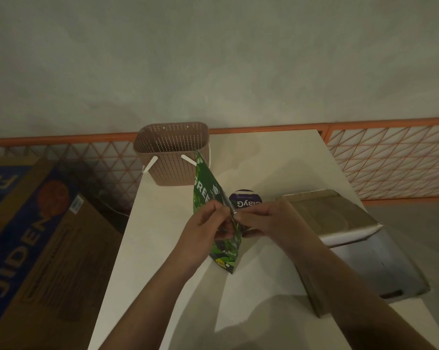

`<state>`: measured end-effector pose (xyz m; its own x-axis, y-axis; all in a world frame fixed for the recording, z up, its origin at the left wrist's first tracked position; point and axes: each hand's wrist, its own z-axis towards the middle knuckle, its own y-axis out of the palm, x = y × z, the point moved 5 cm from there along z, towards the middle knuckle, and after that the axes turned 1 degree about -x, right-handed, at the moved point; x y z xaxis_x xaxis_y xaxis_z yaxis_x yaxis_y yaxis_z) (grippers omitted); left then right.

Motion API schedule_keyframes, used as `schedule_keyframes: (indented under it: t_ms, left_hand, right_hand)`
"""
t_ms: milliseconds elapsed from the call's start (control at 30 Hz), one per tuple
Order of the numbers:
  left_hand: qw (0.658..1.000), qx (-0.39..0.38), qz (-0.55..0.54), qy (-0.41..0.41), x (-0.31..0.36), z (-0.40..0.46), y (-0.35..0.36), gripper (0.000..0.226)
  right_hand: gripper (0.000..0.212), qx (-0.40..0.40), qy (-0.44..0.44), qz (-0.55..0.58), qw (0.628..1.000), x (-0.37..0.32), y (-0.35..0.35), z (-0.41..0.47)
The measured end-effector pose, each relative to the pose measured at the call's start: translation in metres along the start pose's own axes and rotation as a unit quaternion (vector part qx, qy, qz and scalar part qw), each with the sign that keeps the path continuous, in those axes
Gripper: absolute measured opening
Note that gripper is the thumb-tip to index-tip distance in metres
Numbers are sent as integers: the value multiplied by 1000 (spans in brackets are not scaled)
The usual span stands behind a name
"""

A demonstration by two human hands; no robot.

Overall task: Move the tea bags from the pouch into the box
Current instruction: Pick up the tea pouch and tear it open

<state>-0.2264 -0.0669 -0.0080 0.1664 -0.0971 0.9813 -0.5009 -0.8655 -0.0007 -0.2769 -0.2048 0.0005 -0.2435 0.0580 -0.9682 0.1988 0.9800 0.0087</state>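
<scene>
1. The green pouch (208,188) was held above the white table (163,238), just near of the perforated basket (171,152)
2. The left hand (203,228) fingers pinched its edge
3. The right hand (269,221) fingers pinched the same edge from the right
4. A flat box (334,218) lay on the table's right side

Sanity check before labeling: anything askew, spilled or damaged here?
Nothing spilled or damaged. The green pouch is tilted, held above the table by both hands, left hand and right hand pinching its edge. That fits opening it. No tea bags visible.
</scene>
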Motion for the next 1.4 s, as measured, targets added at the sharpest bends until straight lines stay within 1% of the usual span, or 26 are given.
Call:
schedule_keyframes:
  t_ms: [100,200,433,533,600,700,767,867,967,1033,1167,1233,1333,1400]
  left_hand:
    - [1000,-5,1,5,-2,-1,-1,25]
    - [1000,-10,-6,6,-3,-2,-1,26]
    - [999,-12,-31,4,-8,-3,-1,29]
    - [998,0,-56,-5,-11,-2,-2,28]
    - [998,22,-57,-12,-9,-3,-1,26]
    - [997,72,-5,-2,-3,-1,0,25]
    - [995,95,38,11,-1,3,-2,28]
    - [993,74,83,29,0,6,-3,31]
    - [998,43,53,5,-1,5,-3,26]
    - [999,34,37,-9,-1,7,-4,27]
    - [999,39,12,-10,0,6,-7,31]
    - [999,40,-14,-8,-2,3,-6,30]
    - [998,34,-47,-8,-6,1,-1,28]
    - [997,37,-73,-11,-8,1,0,27]
  right_hand:
    - [15,13,-31,-18,999,0,2,1]
    - [17,22,-43,-27,998,2,3,1]
    - [11,25,-24,9,999,12,3,4]
    - [12,31,-23,17,999,14,5,3]
    - [13,34,-34,8,999,13,8,2]
    - [24,35,-55,-26,998,10,11,0]
    - [28,27,-59,-31,997,9,12,0]
    - [24,37,-55,-28,997,10,10,1]
    - [17,46,-70,-22,996,9,11,1]
    - [14,51,-90,-20,994,6,15,0]
    - [19,74,-115,-35,990,3,16,-2]
    - [22,78,-101,-14,992,6,16,-3]
    - [13,72,-64,55,994,14,16,-2]
    - [15,63,-46,88,993,19,17,-2]
